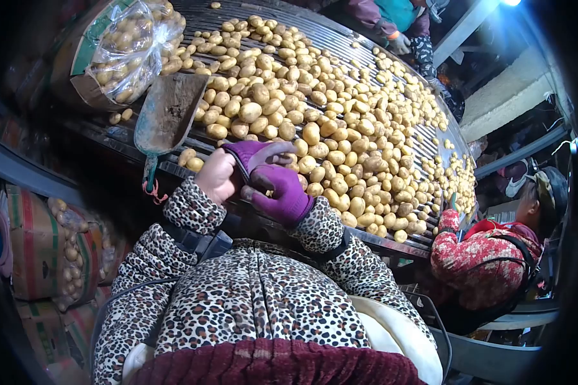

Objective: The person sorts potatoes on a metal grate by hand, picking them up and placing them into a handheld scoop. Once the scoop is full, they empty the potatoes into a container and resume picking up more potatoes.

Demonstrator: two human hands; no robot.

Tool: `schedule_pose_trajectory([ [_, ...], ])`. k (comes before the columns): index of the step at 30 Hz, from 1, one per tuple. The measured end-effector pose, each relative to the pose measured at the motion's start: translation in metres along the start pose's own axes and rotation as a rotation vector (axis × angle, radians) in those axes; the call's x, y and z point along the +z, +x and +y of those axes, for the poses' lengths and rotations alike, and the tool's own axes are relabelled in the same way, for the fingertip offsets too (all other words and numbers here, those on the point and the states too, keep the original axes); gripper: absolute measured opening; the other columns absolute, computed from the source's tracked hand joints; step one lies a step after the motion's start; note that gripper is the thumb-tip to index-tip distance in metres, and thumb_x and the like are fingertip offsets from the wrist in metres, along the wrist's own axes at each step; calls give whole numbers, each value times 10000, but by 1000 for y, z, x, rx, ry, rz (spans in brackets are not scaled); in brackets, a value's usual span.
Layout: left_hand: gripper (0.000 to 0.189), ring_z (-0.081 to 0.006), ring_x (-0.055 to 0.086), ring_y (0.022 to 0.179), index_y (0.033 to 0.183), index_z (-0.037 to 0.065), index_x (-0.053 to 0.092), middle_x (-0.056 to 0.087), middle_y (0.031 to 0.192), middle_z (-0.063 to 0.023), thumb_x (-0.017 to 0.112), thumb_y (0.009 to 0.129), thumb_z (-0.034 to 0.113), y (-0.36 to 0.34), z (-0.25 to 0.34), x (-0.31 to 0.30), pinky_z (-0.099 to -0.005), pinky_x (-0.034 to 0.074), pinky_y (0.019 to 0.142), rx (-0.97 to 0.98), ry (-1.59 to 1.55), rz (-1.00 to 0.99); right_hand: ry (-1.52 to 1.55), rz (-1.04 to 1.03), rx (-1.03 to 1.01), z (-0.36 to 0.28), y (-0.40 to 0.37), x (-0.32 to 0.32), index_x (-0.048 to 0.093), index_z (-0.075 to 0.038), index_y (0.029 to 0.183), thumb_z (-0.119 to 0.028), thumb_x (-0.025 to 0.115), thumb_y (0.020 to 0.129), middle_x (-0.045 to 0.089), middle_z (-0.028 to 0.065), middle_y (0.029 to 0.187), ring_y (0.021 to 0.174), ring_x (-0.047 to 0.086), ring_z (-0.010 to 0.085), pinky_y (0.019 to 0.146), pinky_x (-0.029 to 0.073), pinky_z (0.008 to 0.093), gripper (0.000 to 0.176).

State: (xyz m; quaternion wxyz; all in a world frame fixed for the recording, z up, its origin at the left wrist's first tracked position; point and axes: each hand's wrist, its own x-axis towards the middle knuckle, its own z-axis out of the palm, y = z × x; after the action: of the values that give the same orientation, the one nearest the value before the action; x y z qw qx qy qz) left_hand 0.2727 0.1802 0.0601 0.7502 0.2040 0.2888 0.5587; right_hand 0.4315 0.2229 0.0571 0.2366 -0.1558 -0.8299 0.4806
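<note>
My left hand (pixel 217 177) is bare and partly inside the opening of a loose purple glove (pixel 249 154), near the front edge of the slatted table. Its fingers are hidden by the glove. My right hand (pixel 280 192) wears a purple glove with dark fingertips and has its thumb and fingers closed on the loose glove. Just beyond both hands lie many potatoes (pixel 340 135). To the left, a dirty metal scoop (pixel 168 115) with a green handle rests on the table edge.
A clear bag of potatoes (pixel 131 51) stands in a box at the back left. Filled bags and cartons (pixel 38 237) are stacked lower left. A co-worker in red (pixel 485 266) is at the right; another person (pixel 398 38) stands across the table.
</note>
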Motion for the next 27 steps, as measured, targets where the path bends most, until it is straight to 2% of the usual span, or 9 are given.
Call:
schedule_pose_trajectory([
  [4, 406, -244, 566, 1188, 1313, -91, 475, 541, 1334, -190, 382, 990, 137, 3, 0, -19, -356, 447, 1036, 97, -109, 8, 129, 17, 5, -1, 5, 11, 554, 2, 755, -182, 677, 827, 507, 97, 694, 642, 485, 211, 616, 399, 350, 233],
  [8, 367, -233, 575, 1182, 1312, -41, 510, 612, 1227, -160, 440, 970, 73, 3, 5, 16, -334, 455, 1019, 186, 571, 8, 243, 64, 16, 3, 3, 15, 544, 6, 748, -185, 678, 828, 504, 87, 695, 637, 476, 195, 608, 392, 342, 248],
  [11, 376, -236, 580, 1177, 1317, -18, 518, 613, 1225, -149, 474, 965, 105, 7, -7, 5, -346, 466, 1008, 220, 755, 1, 142, 35, 11, 10, 1, 14, 564, 11, 778, -199, 678, 833, 513, 80, 701, 633, 482, 174, 603, 400, 329, 245],
  [12, 512, -261, 508, 1267, 1389, -6, 430, 534, 1332, -172, 528, 954, 246, 3, -10, -11, -393, 427, 1052, 156, 668, -58, 139, 13, 33, 9, -1, 14, 569, 10, 784, -204, 677, 834, 514, 79, 700, 630, 481, 169, 598, 400, 326, 245],
  [15, 673, -277, 393, 1361, 1444, -6, 323, 435, 1421, -185, 526, 943, 395, 15, -34, -26, -423, 362, 1105, -41, -458, -309, 138, -12, 74, 10, -4, 15, 581, 4, 795, -218, 674, 840, 511, 75, 694, 620, 475, 158, 587, 398, 319, 245],
  [16, 728, -274, 313, 1403, 1461, -15, 267, 386, 1452, -187, 477, 952, 462, 47, -38, -22, -432, 292, 1145, -201, -293, 47, 146, 0, 72, 10, -4, 17, 582, -1, 793, -222, 672, 844, 509, 74, 690, 616, 471, 156, 583, 395, 317, 245],
  [19, 681, -280, 347, 1381, 1451, -24, 284, 382, 1459, -185, 454, 973, 431, 40, -27, -11, -424, 277, 1152, -68, -88, -20, 160, 12, 55, 10, -4, 17, 612, -26, 847, -238, 679, 838, 558, 86, 703, 629, 518, 184, 596, 424, 328, 222],
  [23, 523, -260, 383, 1359, 1428, -20, 339, 409, 1443, -176, 410, 999, 271, 25, -22, -5, -395, 283, 1148, 119, -3, -106, 195, -67, 85, -3, -2, 12, 632, -35, 926, -247, 684, 832, 609, 97, 758, 665, 560, 198, 640, 461, 336, 237],
  [27, 499, -261, 401, 1349, 1414, -23, 368, 424, 1434, -177, 411, 991, 237, 13, -13, 3, -394, 294, 1139, 151, 87, -91, 236, -137, 149, -3, -1, 15, 629, -31, 941, -248, 676, 836, 610, 97, 759, 677, 561, 195, 652, 465, 336, 245],
])
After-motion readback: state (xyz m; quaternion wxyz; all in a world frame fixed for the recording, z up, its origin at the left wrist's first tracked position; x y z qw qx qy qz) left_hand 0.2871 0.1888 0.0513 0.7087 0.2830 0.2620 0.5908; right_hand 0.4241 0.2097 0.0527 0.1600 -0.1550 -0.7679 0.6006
